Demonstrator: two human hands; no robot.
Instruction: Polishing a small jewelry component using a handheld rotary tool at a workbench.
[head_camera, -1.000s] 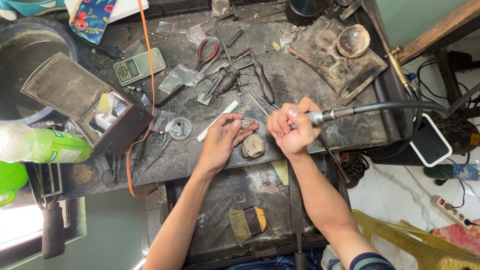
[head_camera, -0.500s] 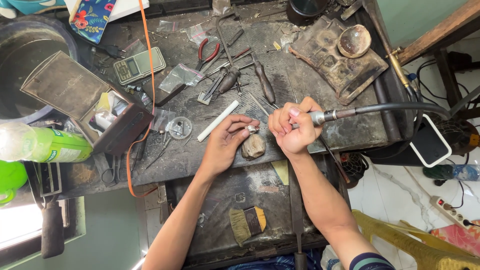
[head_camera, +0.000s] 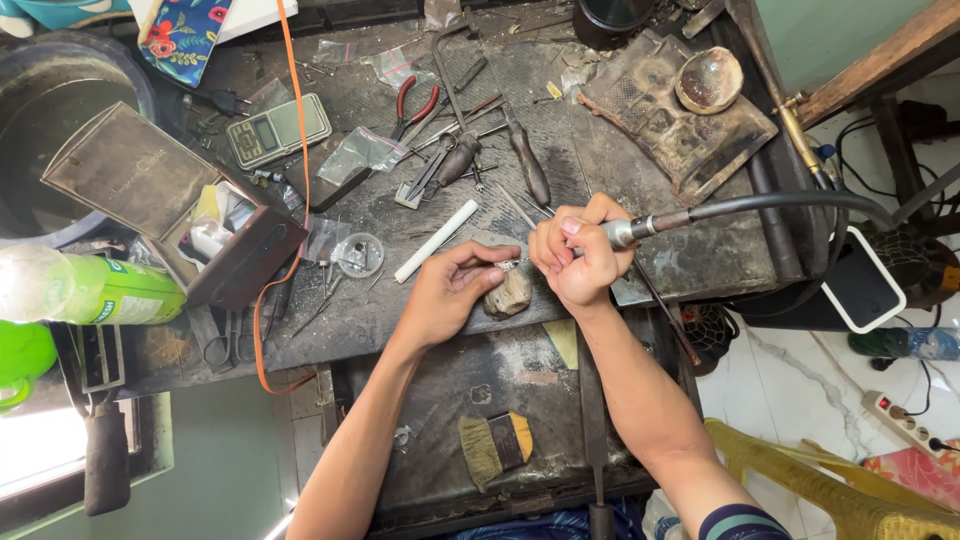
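Over bench: right grip (head_camera: 578, 252) around handpiece (head_camera: 628, 231)

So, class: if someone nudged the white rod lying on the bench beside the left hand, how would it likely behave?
The white rod looks straight and round, so it would probably roll sideways across the bench rather than slide. It keeps its line without sagging, which suggests stiff, not floppy. Being thin, it is likely light, and possibly brittle if dropped. The left hand lies just beside it.

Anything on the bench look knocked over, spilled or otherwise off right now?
One thing: the green plastic bottle lies on its side at the bench's left edge, beside the open metal box. No liquid shows around it. The tools are scattered but none looks broken. Both hands, left hand and right hand, work steadily at the front edge.
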